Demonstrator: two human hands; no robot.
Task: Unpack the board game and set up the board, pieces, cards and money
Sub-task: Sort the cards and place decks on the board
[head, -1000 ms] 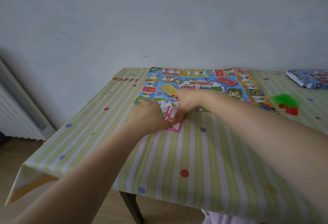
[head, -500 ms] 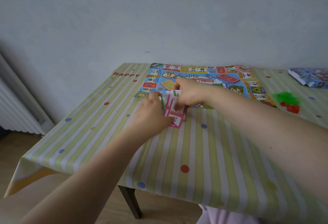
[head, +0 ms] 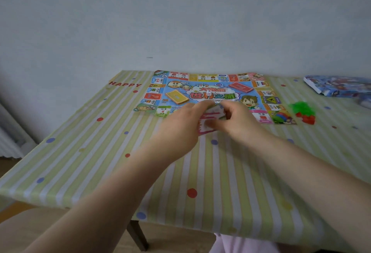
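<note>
Both hands meet over the near edge of the game board [head: 212,94], which lies flat at the table's [head: 120,162] far edge against the wall. The left hand [head: 180,130] and right hand [head: 236,120] together pinch a small stack of paper money [head: 208,120]: pink and white notes uppermost, green edges showing at the top. On the board rest a yellow card deck [head: 177,97], a red card deck [head: 241,87] and a white die [head: 209,93]. Green and red plastic pieces [head: 304,112] sit by the board's right edge. The blue game box [head: 337,88] lies at the table's far right corner.
</note>
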